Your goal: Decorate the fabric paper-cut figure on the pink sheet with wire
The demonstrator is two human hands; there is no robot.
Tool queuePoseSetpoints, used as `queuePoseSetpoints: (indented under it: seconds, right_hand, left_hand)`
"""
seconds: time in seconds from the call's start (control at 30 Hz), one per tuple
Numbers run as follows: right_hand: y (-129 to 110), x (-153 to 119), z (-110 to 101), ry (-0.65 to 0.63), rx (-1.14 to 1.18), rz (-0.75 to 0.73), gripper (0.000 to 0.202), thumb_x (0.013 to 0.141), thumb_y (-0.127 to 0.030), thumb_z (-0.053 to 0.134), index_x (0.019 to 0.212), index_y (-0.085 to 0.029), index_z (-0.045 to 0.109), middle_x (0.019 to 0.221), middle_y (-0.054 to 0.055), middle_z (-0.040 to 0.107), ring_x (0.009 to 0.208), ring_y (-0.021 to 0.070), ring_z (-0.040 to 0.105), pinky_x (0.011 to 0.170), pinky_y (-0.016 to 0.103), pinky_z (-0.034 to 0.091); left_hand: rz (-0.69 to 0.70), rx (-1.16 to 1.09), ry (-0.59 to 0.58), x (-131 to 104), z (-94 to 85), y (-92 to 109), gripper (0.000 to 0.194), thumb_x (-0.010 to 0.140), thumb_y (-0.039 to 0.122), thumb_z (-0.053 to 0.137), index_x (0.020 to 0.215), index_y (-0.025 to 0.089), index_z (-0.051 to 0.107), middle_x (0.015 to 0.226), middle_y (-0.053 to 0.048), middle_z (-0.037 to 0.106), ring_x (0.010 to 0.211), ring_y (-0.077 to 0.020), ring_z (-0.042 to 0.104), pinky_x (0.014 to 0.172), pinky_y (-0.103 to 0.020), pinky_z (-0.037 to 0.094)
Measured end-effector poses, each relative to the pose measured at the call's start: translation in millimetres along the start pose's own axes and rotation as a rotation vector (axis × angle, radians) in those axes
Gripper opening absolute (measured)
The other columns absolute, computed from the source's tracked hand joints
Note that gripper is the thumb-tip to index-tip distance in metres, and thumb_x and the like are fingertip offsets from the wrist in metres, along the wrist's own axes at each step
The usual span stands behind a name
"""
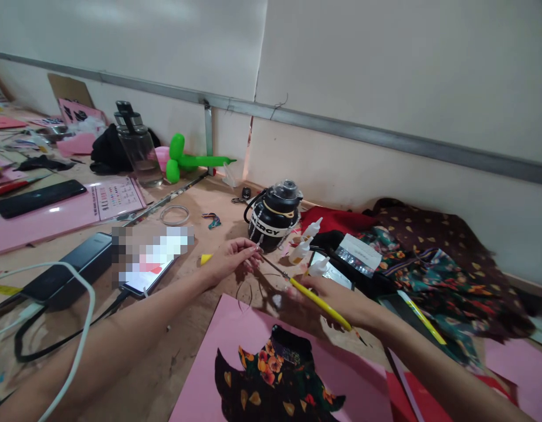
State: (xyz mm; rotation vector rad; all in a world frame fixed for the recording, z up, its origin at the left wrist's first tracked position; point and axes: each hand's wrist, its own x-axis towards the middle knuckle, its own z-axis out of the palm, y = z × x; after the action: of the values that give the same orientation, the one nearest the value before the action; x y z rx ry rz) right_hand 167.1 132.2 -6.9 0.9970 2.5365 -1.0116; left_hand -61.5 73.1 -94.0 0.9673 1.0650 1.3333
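Over the near middle of the table, my right hand is closed around a slim yellow-handled tool. A thin dark shaft runs from one end of it towards my left hand, and a dark point shows at the other. My left hand pinches its fingertips together at the shaft's far end; anything small between them is too hard to make out. Beneath my hands lies a pink sheet bearing a cut fabric shape in black, floral and gold-heart patterns. Small white-tipped bottles are just beyond my right hand.
A black ENERGY bottle stands behind my hands. To the right are patterned fabrics; on the left, a lit phone, a black power block and a white cable. A clear bottle and green balloon sit by the wall.
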Motion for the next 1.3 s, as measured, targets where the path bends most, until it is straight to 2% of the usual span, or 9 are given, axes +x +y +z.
queuePoseSetpoints:
  seconds: [0.17, 0.33, 0.5, 0.6, 0.73, 0.9, 1.03, 1.13, 1.3]
  right_hand:
    - [-1.3, -9.4, 9.9, 0.154, -0.487, 0.100, 0.058, 0.077, -0.069, 0.045, 0.099, -0.017, 0.061, 0.084, 0.014, 0.070, 0.076, 0.0322, 0.065, 0.058, 0.032, 0.039]
    - [12.8, -54.8, 22.0, 0.285, -0.653, 0.196, 0.047, 0.085, -0.057, 0.040, 0.099, -0.017, 0.060, 0.085, 0.014, 0.073, 0.078, 0.0327, 0.068, 0.056, 0.031, 0.038]
    - [54.7, -119.7, 39.9, 0.337, -0.620, 0.357, 0.040, 0.086, -0.054, 0.044, 0.097, -0.020, 0.061, 0.082, 0.010, 0.074, 0.073, 0.0297, 0.070, 0.052, 0.028, 0.036]
    - [79.3, -144.7, 48.4, 0.390, -0.592, 0.435, 0.033, 0.084, -0.046, 0.051, 0.097, -0.020, 0.064, 0.088, 0.011, 0.074, 0.077, 0.0300, 0.069, 0.053, 0.029, 0.039]
    - [102.1, -155.9, 54.4, 0.538, -0.569, 0.347, 0.026, 0.080, -0.033, 0.059, 0.102, -0.019, 0.064, 0.103, 0.011, 0.069, 0.087, 0.0269, 0.067, 0.065, 0.030, 0.046]
    - [108.1, -168.8, 63.6, 0.668, -0.548, 0.332, 0.027, 0.088, -0.027, 0.047, 0.110, -0.019, 0.061, 0.111, 0.013, 0.062, 0.101, 0.0266, 0.059, 0.079, 0.035, 0.047]
    - [101.3, -190.2, 72.0, 0.806, -0.411, 0.298, 0.017, 0.086, -0.024, 0.046, 0.089, -0.021, 0.063, 0.097, 0.010, 0.063, 0.085, 0.0228, 0.061, 0.065, 0.031, 0.047]
    - [96.3, -200.8, 75.3, 0.816, -0.293, 0.292, 0.013, 0.082, -0.021, 0.047, 0.081, -0.021, 0.060, 0.087, 0.006, 0.064, 0.076, 0.0188, 0.060, 0.065, 0.028, 0.046]
    - [112.7, -199.5, 77.6, 0.907, -0.107, 0.504, 0.018, 0.077, -0.023, 0.053, 0.092, -0.021, 0.061, 0.097, 0.009, 0.065, 0.085, 0.0229, 0.059, 0.067, 0.030, 0.043]
  left_hand:
    - [0.064, 0.023, 0.045, -5.9, 5.0, 20.2, 0.025, 0.079, 0.039, 0.064, 0.083, 0.015, 0.062, 0.076, -0.003, 0.066, 0.060, -0.0083, 0.059, 0.055, -0.019, 0.048]
    - [0.045, 0.088, 0.022, -11.7, 13.4, 32.4, 0.029, 0.078, 0.042, 0.065, 0.083, 0.013, 0.063, 0.075, -0.004, 0.066, 0.061, -0.0097, 0.060, 0.057, -0.021, 0.051]
    - [0.064, 0.127, -0.033, -16.2, 21.8, 27.4, 0.031, 0.077, 0.044, 0.065, 0.083, 0.014, 0.061, 0.073, -0.002, 0.066, 0.060, -0.0102, 0.060, 0.055, -0.022, 0.051]
    - [0.071, 0.177, -0.073, -19.4, 28.2, 26.4, 0.031, 0.078, 0.044, 0.065, 0.086, 0.014, 0.062, 0.076, -0.002, 0.067, 0.062, -0.0104, 0.061, 0.056, -0.021, 0.052]
    - [0.040, 0.220, -0.096, -27.4, 41.0, 32.5, 0.036, 0.074, 0.047, 0.068, 0.085, 0.014, 0.063, 0.079, -0.004, 0.067, 0.063, -0.0112, 0.061, 0.054, -0.021, 0.052]
    - [-0.062, 0.251, -0.112, -48.0, 54.6, 36.3, 0.041, 0.068, 0.051, 0.072, 0.085, 0.015, 0.064, 0.079, -0.003, 0.068, 0.063, -0.0117, 0.062, 0.054, -0.022, 0.054]
    - [-0.155, 0.252, -0.159, -65.0, 61.8, 29.5, 0.041, 0.068, 0.052, 0.071, 0.086, 0.015, 0.065, 0.078, -0.004, 0.068, 0.061, -0.0121, 0.063, 0.055, -0.023, 0.055]
    - [-0.193, 0.213, -0.202, -76.9, 69.5, 22.6, 0.040, 0.069, 0.052, 0.071, 0.085, 0.015, 0.066, 0.078, -0.004, 0.068, 0.067, -0.0132, 0.063, 0.055, -0.022, 0.055]
    - [-0.326, 0.200, -0.261, -99.7, 82.8, 16.2, 0.040, 0.070, 0.052, 0.070, 0.085, 0.015, 0.066, 0.074, -0.002, 0.067, 0.059, -0.0109, 0.060, 0.052, -0.021, 0.053]
